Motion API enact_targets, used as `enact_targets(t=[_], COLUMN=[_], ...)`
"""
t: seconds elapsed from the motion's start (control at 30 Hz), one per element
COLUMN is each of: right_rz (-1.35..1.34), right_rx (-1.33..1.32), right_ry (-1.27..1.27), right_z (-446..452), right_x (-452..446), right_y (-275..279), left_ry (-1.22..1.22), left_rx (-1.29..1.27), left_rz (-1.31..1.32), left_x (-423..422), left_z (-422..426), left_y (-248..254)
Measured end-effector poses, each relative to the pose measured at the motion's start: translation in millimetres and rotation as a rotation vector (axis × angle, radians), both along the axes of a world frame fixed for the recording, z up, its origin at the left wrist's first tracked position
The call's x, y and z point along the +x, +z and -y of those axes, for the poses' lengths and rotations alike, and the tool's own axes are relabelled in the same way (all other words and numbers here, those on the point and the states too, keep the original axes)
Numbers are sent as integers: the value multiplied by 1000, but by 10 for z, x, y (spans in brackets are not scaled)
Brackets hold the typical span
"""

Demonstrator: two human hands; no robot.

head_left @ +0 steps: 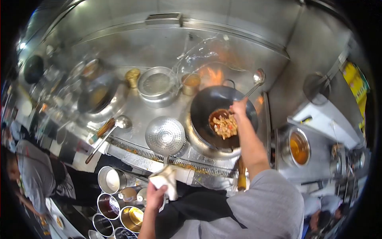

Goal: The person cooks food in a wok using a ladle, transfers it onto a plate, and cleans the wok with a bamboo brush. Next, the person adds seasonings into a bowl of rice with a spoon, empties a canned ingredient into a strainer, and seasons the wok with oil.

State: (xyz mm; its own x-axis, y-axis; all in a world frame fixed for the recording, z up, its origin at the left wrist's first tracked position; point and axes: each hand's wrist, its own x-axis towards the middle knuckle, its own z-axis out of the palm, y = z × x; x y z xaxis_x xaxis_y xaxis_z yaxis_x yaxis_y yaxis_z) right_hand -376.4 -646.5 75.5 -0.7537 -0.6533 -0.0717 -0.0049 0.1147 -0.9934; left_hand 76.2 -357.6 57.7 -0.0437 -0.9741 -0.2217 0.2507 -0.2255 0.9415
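Note:
My right hand is closed on the handle of a metal ladle, whose bowl points up and away past the back of the black wok. Browned food pieces in sauce lie in the wok below that hand, and flames rise behind it. My left hand is closed on a folded white cloth near the counter's front edge. Just beyond the cloth, a round perforated strainer lies on the stove, its handle running toward the cloth.
Behind the strainer stands a lidded metal pot. A second ladle and a bamboo brush lie to the left. Sauce containers are at the lower left, an orange-liquid pot at right. Co-workers stand at both sides.

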Motion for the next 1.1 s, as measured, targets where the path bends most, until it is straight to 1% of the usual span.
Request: enact_targets(t=[0.03,0.07,0.1,0.13,0.2,0.23,0.27,0.3,0.33,0.37,0.4,0.43,0.47,0.5,0.53,0.57,0.6,0.63,0.67,0.7,0.73,0.77,0.8,0.83,0.87,0.93,0.97,1.0,1.03,1.07,1.1], right_rz=[-198,-393,-307,-297,-818,-741,-665,-427,-184,-179,-58,61,57,137,220,266,314,385,457,462,439,434,426,398,348,212,206,55,-101,-109,-397], right_rx=[60,137,326,354,441,424,408,193,-19,-7,64,136,142,189,241,270,306,359,429,449,486,522,551,542,556,579,581,567,546,549,448], right_ry=[1,-3,91,43,108,133,154,214,277,303,375,444,480,573,666,748,845,907,982,1069,1154,1263,1350,1452,1547,1630,1644,1738,1825,1834,1912], right_z=[-140,-404,-1003,-1351,-1904,-2223,-2548,-2766,-2942,-3073,-3174,-3269,-3346,-3426,-3528,-3627,-3684,-3700,-3687,-3634,-3563,-3444,-3341,-3189,-3056,-2835,-2759,-2716,-2665,-2598,-2534], right_x=[-451,-817,-578,-623,-652,-400,-143,38,211,373,550,720,880,1054,1227,1390,1580,1762,1942,2076,2194,2336,2446,2526,2631,2833,2978,3155,3323,3476,3617], right_y=[-236,-444,162,118,52,108,166,58,-34,-62,-26,19,58,90,117,153,202,289,342,309,277,293,299,243,256,151,196,264,307,292,235], left_ry=[81,187,294,408,574,605,288,458,391,440,499,221,-58,80,296,498,788,701,701,758,815,906,867,880,902,895,902,907,895,880,838], left_rx=[-39,0,35,85,-180,-262,-521,-587,-772,-724,-676,-590,-503,-440,-356,-246,-111,-58,-100,-14,72,110,146,225,250,240,236,234,285,337,364], left_rz=[-70,-82,-93,-86,-269,-406,-535,-562,-405,-357,-304,-516,-725,-639,-536,-423,-290,-483,-512,-518,-528,-527,-420,-279,-183,-52,-89,-126,-41,43,168], left_x=[274,544,812,1051,1382,1722,1793,1666,1647,1880,2236,2570,2847,3018,2940,2713,2389,2175,2301,2372,2435,2288,2241,2157,2125,2192,2212,2200,2181,2151,2146], left_z=[-175,-270,-364,-462,-631,-680,-681,-708,-680,-757,-814,-852,-888,-931,-1027,-1084,-1047,-1109,-1183,-1225,-1263,-1241,-1228,-1176,-1134,-1067,-1010,-957,-893,-829,-770], left_y=[-215,-196,-179,67,412,430,703,1050,1258,1137,919,680,362,-77,-178,-81,-63,21,-362,-672,-975,-909,-918,-784,-837,-1149,-1217,-1193,-1170,-1062,-1017])
